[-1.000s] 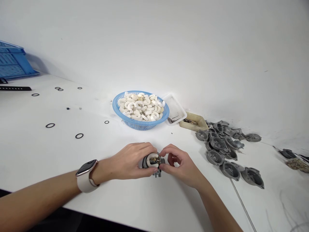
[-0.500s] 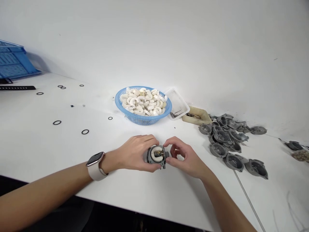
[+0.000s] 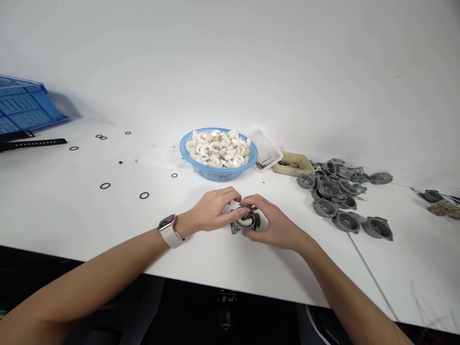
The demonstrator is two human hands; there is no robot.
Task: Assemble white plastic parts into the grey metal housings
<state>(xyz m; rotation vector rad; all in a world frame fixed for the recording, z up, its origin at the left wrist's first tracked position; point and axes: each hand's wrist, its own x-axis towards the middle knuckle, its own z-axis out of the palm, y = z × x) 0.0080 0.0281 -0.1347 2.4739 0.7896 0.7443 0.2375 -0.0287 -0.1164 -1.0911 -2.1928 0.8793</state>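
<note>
A grey metal carburetor body (image 3: 235, 227) rests on or just above the table, open side up. A curved white float (image 3: 246, 222) and small brass parts show inside it. My right hand (image 3: 278, 225) is closed round its right side, thumb at the front and fingers behind. From the left, my left hand (image 3: 215, 211) lays its thumb over the top of the body, by the float and brass parts. Its bent fingers curve toward the back edge. The thumb hides part of the inside.
Behind my hands stands a blue basket (image 3: 220, 173) heaped with white floats. Beside it are a white tray (image 3: 268, 151), a beige box (image 3: 293, 170) and a pile of grey metal bowls (image 3: 328, 188). Black rings (image 3: 144, 195) lie at left, near a blue crate (image 3: 32, 108).
The carburetor body has moved slightly right and turned. My right hand has closed round it, while my left hand has shifted from its left side to put the thumb over its top.
</note>
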